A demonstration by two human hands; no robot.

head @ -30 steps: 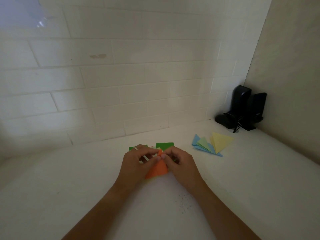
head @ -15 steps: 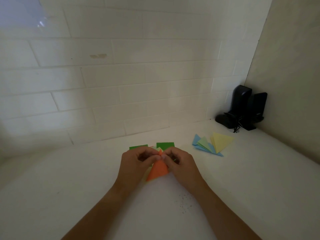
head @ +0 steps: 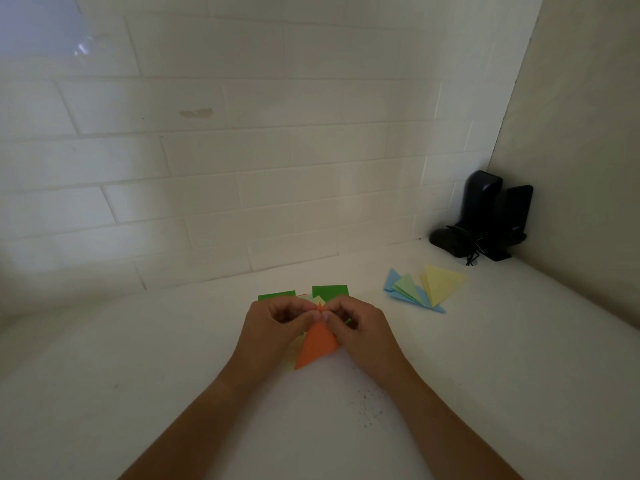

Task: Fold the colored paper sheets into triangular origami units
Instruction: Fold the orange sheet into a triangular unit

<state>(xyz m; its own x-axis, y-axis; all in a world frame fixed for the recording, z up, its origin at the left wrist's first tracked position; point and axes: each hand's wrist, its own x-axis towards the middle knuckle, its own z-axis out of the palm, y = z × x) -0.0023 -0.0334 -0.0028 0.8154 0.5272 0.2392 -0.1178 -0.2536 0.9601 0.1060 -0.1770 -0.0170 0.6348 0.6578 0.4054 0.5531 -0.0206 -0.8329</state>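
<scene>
An orange paper (head: 317, 344), already narrowed to a long triangle, is lying on the white bench (head: 485, 375) with its far tip being pinched between the thumbs and forefingers of both hands, the left hand (head: 273, 327) and the right hand (head: 363, 332) meeting fingertip to fingertip over that point. The unit is looking close to finished, though the last crease seems not yet pressed flat. A pale yellow sheet (head: 292, 355) is peeking out from under its left edge, and green sheets (head: 329, 292) are waiting unfolded just beyond the hands, so more folding appears to be left. Further right, a fan of finished triangles (head: 420, 287) in blue, light green and yellow is resting on the bench, near two black speakers (head: 485, 216) standing in the corner of the tiled wall (head: 242, 150).
</scene>
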